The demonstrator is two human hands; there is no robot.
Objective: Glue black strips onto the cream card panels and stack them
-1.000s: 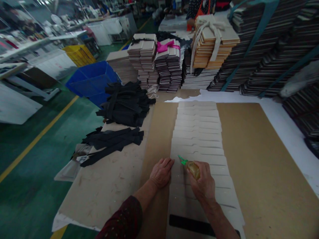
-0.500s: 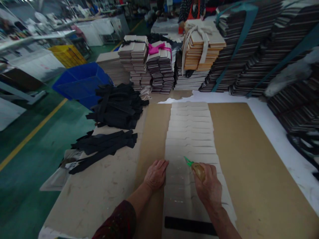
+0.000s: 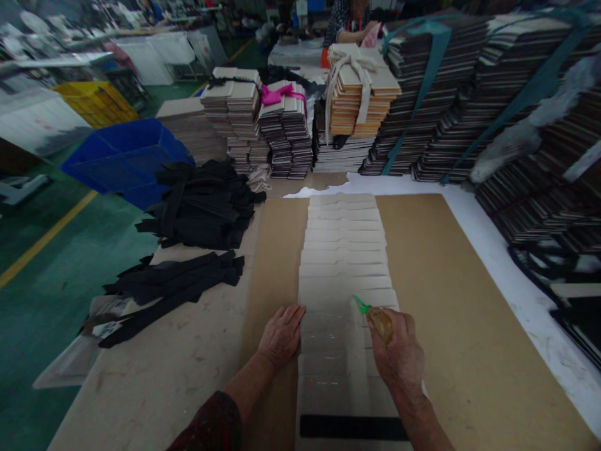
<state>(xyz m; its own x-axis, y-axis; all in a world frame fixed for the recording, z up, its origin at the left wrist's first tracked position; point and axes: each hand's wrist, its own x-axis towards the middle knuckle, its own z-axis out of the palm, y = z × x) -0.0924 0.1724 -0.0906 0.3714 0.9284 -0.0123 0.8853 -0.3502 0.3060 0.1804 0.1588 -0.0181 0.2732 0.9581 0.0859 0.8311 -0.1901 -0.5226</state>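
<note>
A column of overlapping pale grey board pieces [image 3: 345, 250] lies on a tan board. The nearer pieces have a wet shine over them. My right hand [image 3: 399, 351] is closed around the brown handle of a brush [image 3: 379, 324]; its green bristles touch or hover just over the right half of the column. My left hand [image 3: 282, 335] rests with extended fingers along the column's left edge, fingertips against the boards. Across the nearest piece lies a black strip [image 3: 352, 428], its right end hidden by my right forearm.
Black fabric strips [image 3: 201, 207] are heaped on the table's left side, beside a blue crate [image 3: 126, 156]. Tied stacks of boards [image 3: 364, 94] line the back, and tall strapped stacks [image 3: 446, 94] stand at the right. A person [image 3: 347, 25] is behind them.
The brush in my right hand has moved rightward across the boards. My left hand keeps to the left edge. The whole view has shifted slightly, with the scene sliding left.
</note>
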